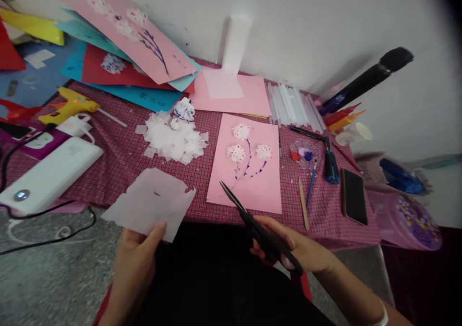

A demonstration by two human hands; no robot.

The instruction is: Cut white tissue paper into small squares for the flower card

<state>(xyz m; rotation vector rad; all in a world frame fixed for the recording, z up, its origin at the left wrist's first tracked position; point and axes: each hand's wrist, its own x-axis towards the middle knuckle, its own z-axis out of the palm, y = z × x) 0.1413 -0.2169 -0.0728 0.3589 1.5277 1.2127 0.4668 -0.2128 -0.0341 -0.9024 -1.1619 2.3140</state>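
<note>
My left hand (139,251) pinches a sheet of thin white paper (149,201) by its near edge, thumb on top. The sheet has ragged edges and a small dark slit in it. In my right hand (285,244) is a pair of black scissors (249,220), blades close together and pointing up and left. Their tip hangs over the near left part of a pink card (263,191) with white, red-flecked flower heads and purple stems. Beyond the sheet lies a heap of white paper squares (173,140), with a crumpled paper ball (184,109) at its back.
A yellow glue gun (74,105) and a white power bank (50,176) with cables lie at left. Finished cards (126,32) lean at the back. Glue sticks (292,105), a paint palette (305,153), a brush (311,186) and a phone (354,196) occupy the right.
</note>
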